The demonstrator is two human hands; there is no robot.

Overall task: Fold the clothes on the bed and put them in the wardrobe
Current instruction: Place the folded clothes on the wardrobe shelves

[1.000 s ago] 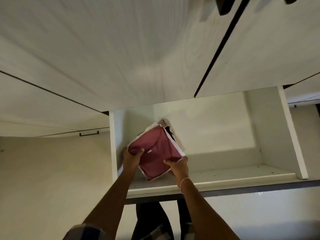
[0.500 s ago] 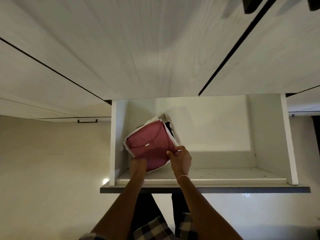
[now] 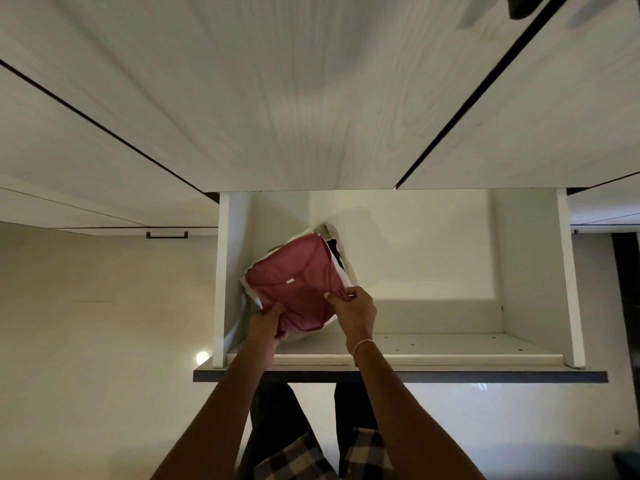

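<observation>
A folded maroon garment [image 3: 292,282] leans on top of a small stack of white and dark folded clothes [image 3: 337,252] in the left part of an open wardrobe compartment [image 3: 415,348]. My left hand [image 3: 266,323] grips the garment's lower left corner. At the lower right edge my right hand [image 3: 355,311] pinches the fabric, thumb on top. Both forearms reach up from below. The stack's underside is hidden by the maroon piece.
White wood-grain wardrobe doors [image 3: 277,98] hang open above. The compartment's side walls [image 3: 221,282] stand left and right, with bare shelf to the right of the stack. A dark handle [image 3: 167,234] shows on a cabinet at left. Checked shirt at the bottom.
Both hands slid down the maroon garment from its sides to its lower edge, and the stack sits further inside the compartment. The camera tilted, so the shelf looks more level.
</observation>
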